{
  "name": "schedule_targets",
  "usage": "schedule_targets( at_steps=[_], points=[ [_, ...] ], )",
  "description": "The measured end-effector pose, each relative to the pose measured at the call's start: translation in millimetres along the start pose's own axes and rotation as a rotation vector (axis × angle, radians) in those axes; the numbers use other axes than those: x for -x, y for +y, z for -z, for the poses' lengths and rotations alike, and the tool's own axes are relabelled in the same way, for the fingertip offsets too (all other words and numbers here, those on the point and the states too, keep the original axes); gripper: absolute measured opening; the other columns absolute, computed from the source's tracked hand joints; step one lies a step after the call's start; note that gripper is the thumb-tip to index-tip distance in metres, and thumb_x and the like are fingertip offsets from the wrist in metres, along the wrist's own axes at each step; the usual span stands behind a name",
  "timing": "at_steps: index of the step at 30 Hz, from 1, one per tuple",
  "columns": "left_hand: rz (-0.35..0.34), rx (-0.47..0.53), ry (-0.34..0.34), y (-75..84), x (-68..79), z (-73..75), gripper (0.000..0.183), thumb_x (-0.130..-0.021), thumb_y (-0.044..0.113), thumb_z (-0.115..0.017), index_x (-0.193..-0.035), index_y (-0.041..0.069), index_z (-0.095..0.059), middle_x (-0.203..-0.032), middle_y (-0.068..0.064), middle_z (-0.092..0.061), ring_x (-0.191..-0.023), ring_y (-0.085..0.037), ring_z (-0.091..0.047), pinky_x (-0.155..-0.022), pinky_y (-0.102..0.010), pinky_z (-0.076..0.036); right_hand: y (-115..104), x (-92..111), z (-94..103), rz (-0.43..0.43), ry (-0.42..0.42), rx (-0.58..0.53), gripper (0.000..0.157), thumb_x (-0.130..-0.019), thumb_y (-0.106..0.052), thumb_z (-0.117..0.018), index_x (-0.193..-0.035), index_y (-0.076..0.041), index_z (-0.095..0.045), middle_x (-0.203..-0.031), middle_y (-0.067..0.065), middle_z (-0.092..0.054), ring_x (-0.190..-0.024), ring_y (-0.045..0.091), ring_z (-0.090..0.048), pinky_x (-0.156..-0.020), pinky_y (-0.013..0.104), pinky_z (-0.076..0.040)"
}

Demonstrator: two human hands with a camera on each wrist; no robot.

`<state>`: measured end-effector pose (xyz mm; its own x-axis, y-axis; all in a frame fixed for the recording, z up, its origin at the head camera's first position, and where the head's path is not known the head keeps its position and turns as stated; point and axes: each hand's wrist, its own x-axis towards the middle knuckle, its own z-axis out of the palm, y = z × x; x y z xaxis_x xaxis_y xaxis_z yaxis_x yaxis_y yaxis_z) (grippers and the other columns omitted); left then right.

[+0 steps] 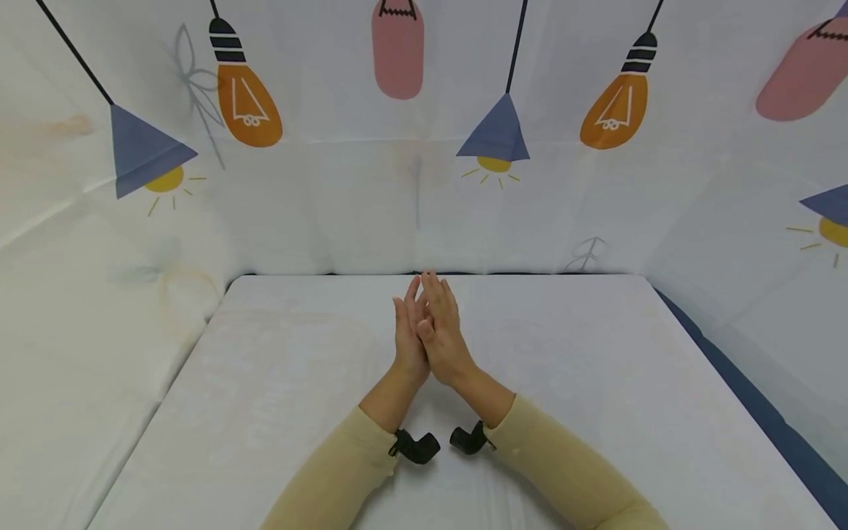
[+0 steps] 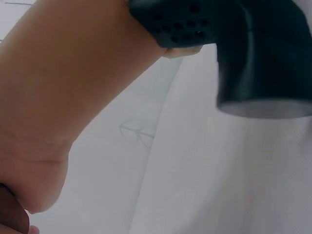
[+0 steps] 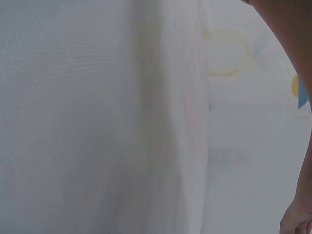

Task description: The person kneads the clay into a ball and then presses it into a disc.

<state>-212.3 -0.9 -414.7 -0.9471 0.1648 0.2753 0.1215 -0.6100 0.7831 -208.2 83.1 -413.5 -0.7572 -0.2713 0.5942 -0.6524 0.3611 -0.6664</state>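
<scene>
Palm against palm, my left hand (image 1: 408,342) and right hand (image 1: 447,338) meet over the middle of the white table (image 1: 570,353) in the head view. Their fingers are straight and point toward the table's far edge. The right hand covers part of the left palm. No object shows in either hand. In the left wrist view, the heel of the left hand (image 2: 41,178) shows at lower left, its fingers out of frame. Only a small part of the right hand (image 3: 297,217) enters the right wrist view's lower right corner.
Small black cameras (image 1: 416,447) sit at both wrists, by the beige sleeves (image 1: 338,471). Behind the table hangs a white cloth (image 1: 358,206) printed with lamps and bulbs. A dark blue strip (image 1: 748,390) runs along the table's right side.
</scene>
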Motion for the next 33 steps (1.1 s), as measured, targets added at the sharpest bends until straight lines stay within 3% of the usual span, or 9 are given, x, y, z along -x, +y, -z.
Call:
schedule_targets(
  at_steps=[7,16,19,23,25,26,29,32,33],
  points=[
    [-0.054,0.025,0.095,4.0,-4.3,-3.1,0.102,-0.087,0.086,-0.027,-0.160,0.020,0.000,-0.167,-0.010,-0.007,-0.151,-0.027,-0.019,-0.119,-0.046,-0.022,-2,5,-3.2,-0.039,-0.008,-0.064,0.088,-0.097,-0.074,-0.014,-0.160,-0.013,-0.020,-0.168,0.003,-0.011,-0.153,0.030,-0.002,-0.111,0.072,-0.011],
    [-0.051,-0.113,0.194,3.8,-8.1,6.5,0.086,-0.096,0.076,-0.017,-0.162,0.022,-0.006,-0.167,-0.010,-0.007,-0.150,-0.031,-0.017,-0.119,-0.056,-0.014,-9,10,-1.5,-0.067,-0.069,-0.167,0.090,-0.098,-0.073,-0.010,-0.160,-0.009,-0.017,-0.168,0.005,-0.006,-0.152,0.028,-0.005,-0.109,0.074,-0.014],
    [-0.063,-0.173,0.167,0.8,-9.0,11.4,0.090,-0.095,0.078,-0.018,-0.162,0.020,-0.006,-0.167,-0.012,-0.008,-0.150,-0.035,-0.015,-0.119,-0.058,-0.010,-11,9,1.3,-0.115,-0.095,-0.307,0.093,-0.094,-0.078,-0.010,-0.162,-0.014,-0.008,-0.165,0.011,-0.015,-0.120,0.020,-0.050,-0.090,0.055,-0.045],
    [-0.076,-0.266,0.104,-2.4,-7.9,13.1,0.093,-0.094,0.079,-0.021,-0.161,0.015,-0.011,-0.165,-0.013,-0.015,-0.149,-0.036,-0.019,-0.118,-0.057,-0.009,-11,2,5.7,-0.196,-0.071,-0.485,0.098,-0.088,-0.086,-0.016,-0.162,-0.024,0.001,-0.165,0.009,-0.017,-0.119,0.015,-0.050,-0.094,0.045,-0.041],
    [-0.073,-0.325,0.074,-4.8,-6.2,13.0,0.094,-0.094,0.080,-0.023,-0.161,0.015,-0.014,-0.165,-0.013,-0.018,-0.148,-0.035,-0.023,-0.118,-0.057,-0.012,-10,0,8.1,-0.232,-0.039,-0.512,0.097,-0.088,-0.087,-0.018,-0.162,-0.027,0.002,-0.167,0.002,-0.008,-0.146,0.015,-0.023,-0.114,0.052,-0.020],
    [-0.067,-0.354,0.057,-6.7,-5.4,13.2,0.094,-0.094,0.080,-0.022,-0.161,0.015,-0.015,-0.165,-0.013,-0.018,-0.147,-0.035,-0.024,-0.118,-0.056,-0.013,-10,-1,9.2,-0.242,-0.021,-0.515,0.097,-0.088,-0.086,-0.019,-0.162,-0.027,0.002,-0.167,0.002,-0.010,-0.151,0.014,-0.007,-0.118,0.055,-0.008],
    [-0.042,-0.446,0.011,-11.7,-2.2,12.9,0.092,-0.094,0.080,-0.019,-0.161,0.017,-0.014,-0.165,-0.009,-0.017,-0.146,-0.030,-0.028,-0.116,-0.051,-0.023,-8,-4,11.9,-0.272,0.034,-0.516,0.095,-0.089,-0.085,-0.020,-0.162,-0.027,0.001,-0.167,0.002,-0.013,-0.152,0.019,-0.009,-0.120,0.054,-0.006],
    [-0.003,-0.501,-0.017,-15.1,1.1,10.6,0.093,-0.091,0.083,-0.015,-0.162,0.021,-0.011,-0.165,-0.007,-0.015,-0.122,-0.018,-0.050,-0.093,-0.036,-0.045,-7,-8,13.9,-0.311,0.092,-0.509,0.090,-0.092,-0.082,-0.020,-0.162,-0.028,-0.001,-0.166,0.001,-0.016,-0.152,0.018,-0.012,-0.120,0.051,-0.007],
    [0.011,-0.510,-0.021,-15.3,2.2,9.2,0.095,-0.090,0.084,-0.015,-0.162,0.023,-0.010,-0.160,-0.014,-0.027,-0.105,-0.014,-0.056,-0.081,-0.030,-0.048,-6,-9,14.4,-0.329,0.107,-0.507,0.087,-0.094,-0.080,-0.019,-0.162,-0.029,-0.002,-0.166,0.000,-0.016,-0.152,0.018,-0.013,-0.121,0.050,-0.007]
  ],
)
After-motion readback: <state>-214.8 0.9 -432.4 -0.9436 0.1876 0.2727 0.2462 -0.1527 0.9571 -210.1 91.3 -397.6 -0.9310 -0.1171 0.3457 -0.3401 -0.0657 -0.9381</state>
